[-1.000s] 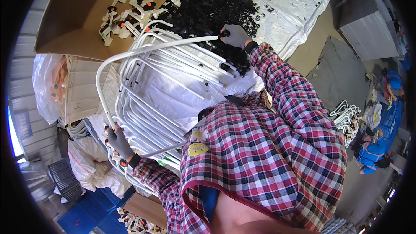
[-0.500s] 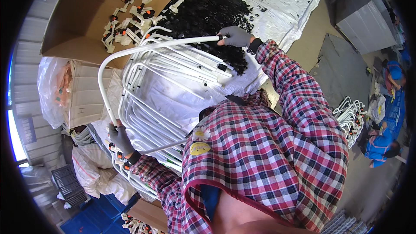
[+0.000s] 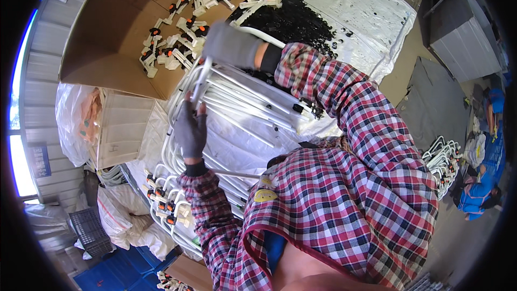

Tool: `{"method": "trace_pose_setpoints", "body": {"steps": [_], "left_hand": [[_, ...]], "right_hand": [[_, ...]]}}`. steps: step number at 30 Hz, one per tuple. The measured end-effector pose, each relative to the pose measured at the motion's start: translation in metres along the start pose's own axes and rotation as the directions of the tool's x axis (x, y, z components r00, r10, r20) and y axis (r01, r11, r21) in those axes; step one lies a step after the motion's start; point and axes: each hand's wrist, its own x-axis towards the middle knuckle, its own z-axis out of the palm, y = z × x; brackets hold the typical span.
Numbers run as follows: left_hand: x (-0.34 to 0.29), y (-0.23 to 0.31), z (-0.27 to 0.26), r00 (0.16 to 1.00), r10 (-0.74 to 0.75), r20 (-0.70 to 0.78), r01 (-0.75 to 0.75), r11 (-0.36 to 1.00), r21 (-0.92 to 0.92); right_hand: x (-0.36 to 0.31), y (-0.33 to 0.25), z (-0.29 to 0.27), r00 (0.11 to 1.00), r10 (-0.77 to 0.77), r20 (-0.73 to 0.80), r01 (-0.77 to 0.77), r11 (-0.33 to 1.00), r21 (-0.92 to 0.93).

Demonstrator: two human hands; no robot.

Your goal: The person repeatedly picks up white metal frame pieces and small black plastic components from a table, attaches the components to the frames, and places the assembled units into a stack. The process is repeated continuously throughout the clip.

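Observation:
My left hand (image 3: 191, 132), in a grey glove with bare fingertips, has its thumb and fingers around a bent white tube (image 3: 200, 82). Part of the tube is hidden behind the palm. My right hand (image 3: 232, 47), gloved alike, is at the tube's upper bend; motion smears its fingers, so its grip cannot be made out. Below both hands lies a stack of bent white tubes (image 3: 237, 109), some with small black pieces on them. A heap of small black plastic parts (image 3: 301, 26) spreads beyond my right forearm.
A cardboard box (image 3: 116, 32) at the far left holds several white plastic fittings (image 3: 177, 43) with black and orange parts. White sheeting (image 3: 371, 16) lies under the heap. More tubes with fittings (image 3: 441, 164) stand at the right, near co-workers in blue (image 3: 479, 191).
My right hand has moved left from the tube's black-tipped end to its bend. The left hand has moved up and right, bringing both hands closer together. The tube has turned.

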Motion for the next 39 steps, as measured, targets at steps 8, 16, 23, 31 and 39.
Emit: {"method": "trace_pose_setpoints", "body": {"steps": [8,16,23,31,39], "left_hand": [[0.046,-0.041,0.076,0.988,-0.068,0.138,0.083,0.991,-0.108],[0.060,-0.025,0.098,0.916,-0.176,0.360,0.352,0.782,-0.514],[0.059,-0.064,0.094,0.809,-0.305,0.503,0.561,0.655,-0.505],[0.002,-0.091,0.069,0.840,-0.449,0.303,0.542,0.684,-0.488],[-0.090,-0.123,-0.006,0.870,-0.491,-0.041,0.413,0.773,-0.481]], "right_hand": [[0.010,0.006,0.083,0.900,-0.334,0.280,0.160,0.852,0.499],[0.016,0.057,0.120,0.855,-0.412,0.316,0.111,0.740,0.664],[-0.041,0.287,0.182,0.668,0.548,0.503,-0.413,0.836,-0.361],[-0.093,0.211,0.138,0.672,0.477,0.567,-0.356,0.879,-0.317],[-0.159,0.123,-0.011,0.726,0.594,0.347,-0.661,0.463,0.590]]}}
